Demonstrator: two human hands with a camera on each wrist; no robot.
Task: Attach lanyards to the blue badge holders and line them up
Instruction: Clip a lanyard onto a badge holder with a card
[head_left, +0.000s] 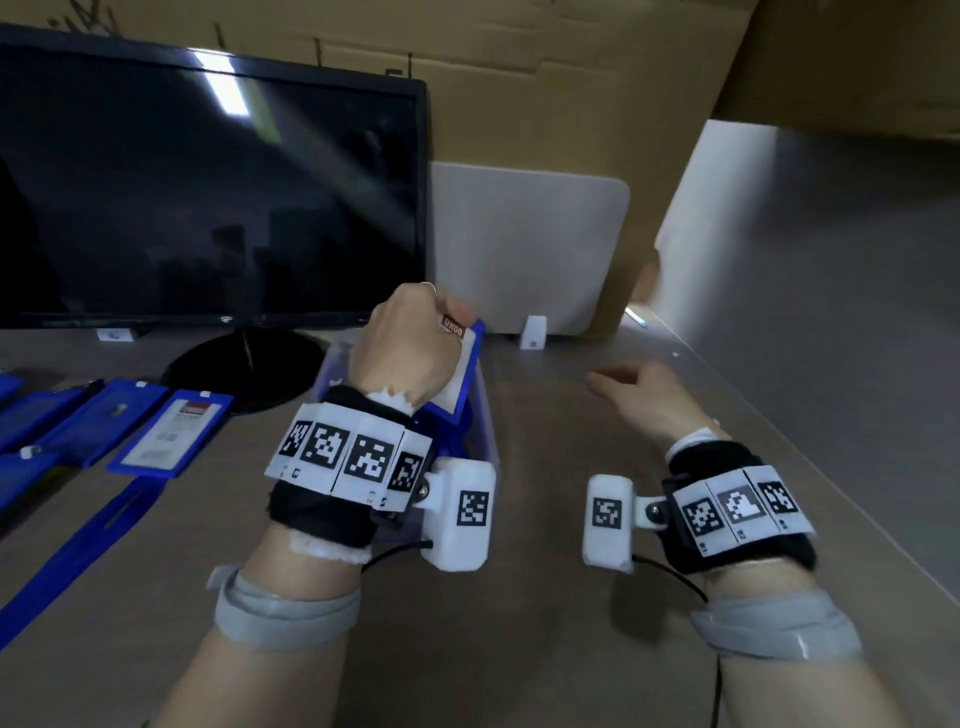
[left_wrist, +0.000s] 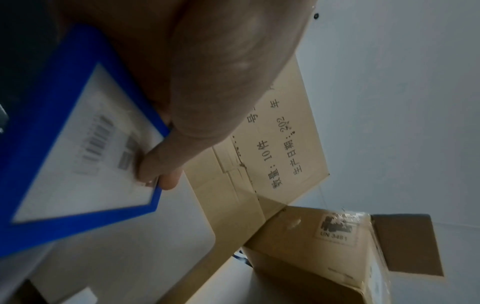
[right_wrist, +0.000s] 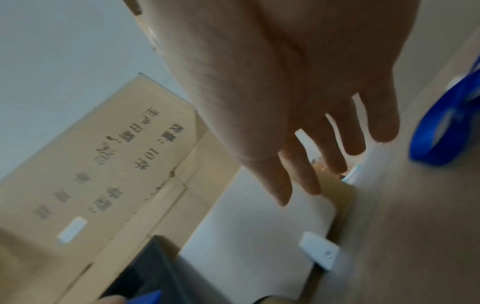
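Left hand clenched round blue badge holder, lifted just right of monitor base. Right hand released, fingers loose, further right above surface. Finished holders left of monitor base.

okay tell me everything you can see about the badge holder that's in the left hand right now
The badge holder is a flat rectangle with a blue frame, plastic by the look of it, around a white insert printed with a barcode and a small red label near the top. The left hand grips its upper end, thumb pressed on the face, holding it tilted in the air above a clear bin beside the monitor. Whether a lanyard is attached to it cannot be told.
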